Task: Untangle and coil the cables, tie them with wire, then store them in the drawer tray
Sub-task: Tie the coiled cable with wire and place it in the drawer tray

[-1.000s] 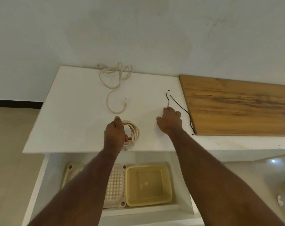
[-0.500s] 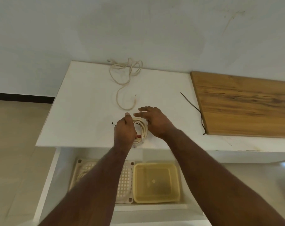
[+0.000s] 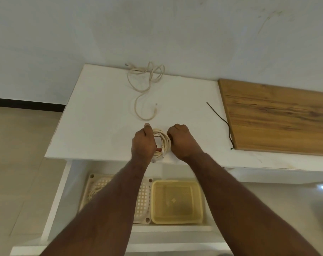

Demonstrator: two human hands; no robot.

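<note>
A cream cable coiled into a small ring [image 3: 164, 140] lies near the front edge of the white tabletop [image 3: 101, 119]. My left hand [image 3: 143, 143] grips the coil's left side, thumb up over it. My right hand [image 3: 181, 141] is curled against the coil's right side and grips it there. No tie wire shows between my fingers. A second cream cable [image 3: 145, 85] lies loose and tangled at the back of the top. One black tie wire [image 3: 221, 120] lies along the wooden board's left edge.
A wooden board [image 3: 279, 119] covers the right of the top. Below, the open drawer holds a yellow square tray [image 3: 176, 219] and a cream lattice tray [image 3: 145, 198] with some cream cable in its left part [image 3: 94, 193]. Tiled floor lies at the left.
My right hand came back from the black wires to the coil and closed on its right side. One of the two black wires by the board is gone. My left hand stayed on the coil.
</note>
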